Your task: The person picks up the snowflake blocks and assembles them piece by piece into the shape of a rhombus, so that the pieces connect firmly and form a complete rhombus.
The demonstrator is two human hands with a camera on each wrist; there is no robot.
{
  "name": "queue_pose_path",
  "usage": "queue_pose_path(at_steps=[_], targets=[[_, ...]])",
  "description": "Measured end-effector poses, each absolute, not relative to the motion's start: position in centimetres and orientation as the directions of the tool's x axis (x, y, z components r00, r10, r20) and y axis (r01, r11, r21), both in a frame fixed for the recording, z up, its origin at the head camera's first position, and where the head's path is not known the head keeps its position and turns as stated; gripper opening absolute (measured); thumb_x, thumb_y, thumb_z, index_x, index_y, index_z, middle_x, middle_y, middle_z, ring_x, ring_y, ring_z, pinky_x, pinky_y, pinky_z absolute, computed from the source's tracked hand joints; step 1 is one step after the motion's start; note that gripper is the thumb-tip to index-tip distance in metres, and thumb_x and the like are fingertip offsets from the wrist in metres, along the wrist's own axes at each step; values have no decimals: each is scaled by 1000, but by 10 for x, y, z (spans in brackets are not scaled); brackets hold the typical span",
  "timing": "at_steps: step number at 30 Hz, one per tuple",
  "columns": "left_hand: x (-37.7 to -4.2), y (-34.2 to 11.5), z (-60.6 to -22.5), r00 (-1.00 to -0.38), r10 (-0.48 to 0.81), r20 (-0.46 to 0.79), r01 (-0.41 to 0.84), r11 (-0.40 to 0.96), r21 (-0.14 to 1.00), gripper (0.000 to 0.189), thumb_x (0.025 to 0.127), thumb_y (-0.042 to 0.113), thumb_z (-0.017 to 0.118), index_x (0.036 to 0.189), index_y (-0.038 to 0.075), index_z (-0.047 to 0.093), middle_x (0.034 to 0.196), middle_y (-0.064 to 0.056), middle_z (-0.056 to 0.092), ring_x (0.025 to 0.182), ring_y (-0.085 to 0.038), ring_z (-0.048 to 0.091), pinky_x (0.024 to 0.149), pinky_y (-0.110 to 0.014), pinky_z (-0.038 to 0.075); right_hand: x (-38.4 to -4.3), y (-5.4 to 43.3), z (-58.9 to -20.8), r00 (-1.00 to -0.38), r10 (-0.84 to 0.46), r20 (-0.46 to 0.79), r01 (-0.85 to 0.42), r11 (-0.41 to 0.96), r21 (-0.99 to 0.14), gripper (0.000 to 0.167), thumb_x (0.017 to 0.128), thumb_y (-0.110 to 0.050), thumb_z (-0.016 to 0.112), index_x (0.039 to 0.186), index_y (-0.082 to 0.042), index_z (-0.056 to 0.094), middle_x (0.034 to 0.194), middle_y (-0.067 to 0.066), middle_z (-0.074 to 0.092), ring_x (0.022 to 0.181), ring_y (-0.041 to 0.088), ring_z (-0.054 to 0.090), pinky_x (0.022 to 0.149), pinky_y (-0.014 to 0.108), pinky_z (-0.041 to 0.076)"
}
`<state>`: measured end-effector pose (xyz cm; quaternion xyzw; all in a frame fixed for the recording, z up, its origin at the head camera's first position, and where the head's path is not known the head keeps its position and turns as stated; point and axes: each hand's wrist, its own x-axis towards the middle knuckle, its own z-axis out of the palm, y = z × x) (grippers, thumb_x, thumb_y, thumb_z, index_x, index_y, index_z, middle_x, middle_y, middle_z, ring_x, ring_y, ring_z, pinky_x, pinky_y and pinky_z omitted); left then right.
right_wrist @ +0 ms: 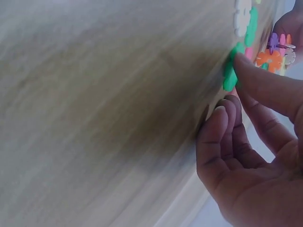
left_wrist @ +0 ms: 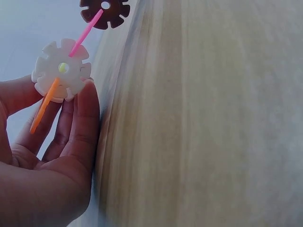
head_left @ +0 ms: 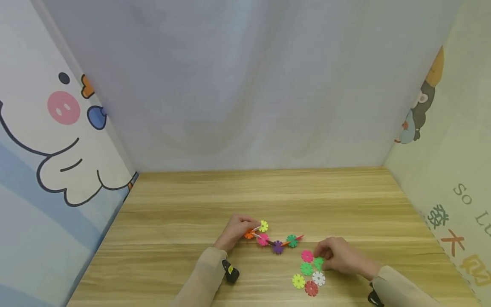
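Note:
My left hand (head_left: 237, 230) pinches one end of a chain of interlocking plastic snowflake discs. Near its fingers sit an orange disc (head_left: 249, 234), a white disc (left_wrist: 75, 75) and a yellow disc (head_left: 264, 226). Pink (head_left: 263, 239), purple (head_left: 278, 247) and teal-green (head_left: 292, 241) discs follow to the right, joined by discs seen edge-on. Over the loose discs, my right hand (head_left: 341, 256) has thumb and index finger on a green disc (right_wrist: 231, 71), gripping it near the tabletop; its other fingers curl beside it.
Beside the right hand, loose discs lie on the wooden table (head_left: 184, 196): pink (head_left: 307, 256), green (head_left: 306, 269), white (head_left: 319, 278), yellow (head_left: 298, 281) and red (head_left: 311, 288). A grey curtain (head_left: 245, 85) hangs behind, with printed panels at both sides.

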<state>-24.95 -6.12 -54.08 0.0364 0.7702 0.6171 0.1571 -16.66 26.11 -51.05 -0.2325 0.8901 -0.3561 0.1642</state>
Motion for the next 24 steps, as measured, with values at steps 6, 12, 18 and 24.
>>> queue_pose_path(at_steps=[6,12,18,24], targets=[[-251,-60,-542,-945,254,-206,-151,219,964,16,81,15,72,88,1,75,90,-6,69,83,-16,60,74,-29,47,-167,262,-511,-839,-530,-121,-305,643,-703,25,68,-7,83,89,-11,68,82,-7,62,75,12,56,67,29,48],[-251,-61,-542,-946,248,-209,-155,219,963,16,80,15,73,88,1,75,89,-5,69,82,-16,59,72,-29,47,-167,262,-513,-842,-521,-140,-289,656,-697,29,65,-6,84,88,-11,66,82,-5,59,76,13,54,67,29,47],[-250,-62,-541,-946,251,-203,-146,226,963,15,81,15,72,87,2,75,90,-6,69,84,-17,59,75,-31,47,-168,260,-511,-847,-514,-140,-270,641,-718,29,68,0,81,86,-10,61,81,-3,58,74,15,54,65,28,47],[-249,-62,-542,-946,249,-208,-147,245,958,16,82,16,72,88,2,75,91,-6,68,85,-17,59,75,-31,47,-179,263,-500,-850,-509,-135,-268,639,-721,16,77,1,74,85,-9,65,79,-3,60,70,13,56,62,27,48]])
